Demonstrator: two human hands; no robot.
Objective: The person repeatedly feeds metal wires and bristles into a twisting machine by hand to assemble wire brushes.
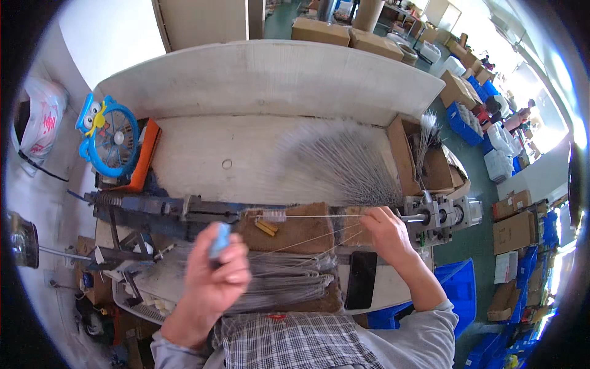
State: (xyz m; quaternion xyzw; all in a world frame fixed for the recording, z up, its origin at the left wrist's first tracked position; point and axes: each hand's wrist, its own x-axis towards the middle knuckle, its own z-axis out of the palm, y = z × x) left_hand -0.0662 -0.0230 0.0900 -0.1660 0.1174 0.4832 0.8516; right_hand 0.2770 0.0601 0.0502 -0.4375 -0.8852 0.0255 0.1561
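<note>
My left hand (215, 277), slightly blurred, is raised over the near left of the bench. Its fingers are curled around a small light-blue piece (219, 240) with a dark lower end, whose kind I cannot make out. My right hand (386, 232) pinches a thin straight wire (322, 216) close to the metal chuck (418, 218) on the right. A pale coiled or bristled section (274, 216) sits at the wire's left end, over a brown cloth pad (301, 237). Two small yellow pieces (266, 227) lie on the pad. Nearer me rests a bundle of thin grey wires (283, 283).
Many wire pieces (350, 163) fan out behind the chuck, beside an open cardboard box (427, 160). A black phone (361, 280) lies near my right forearm. At left stand a blue cartoon fan (118, 138) and a long metal fixture (153, 206). A blue bin (458, 289) is at lower right.
</note>
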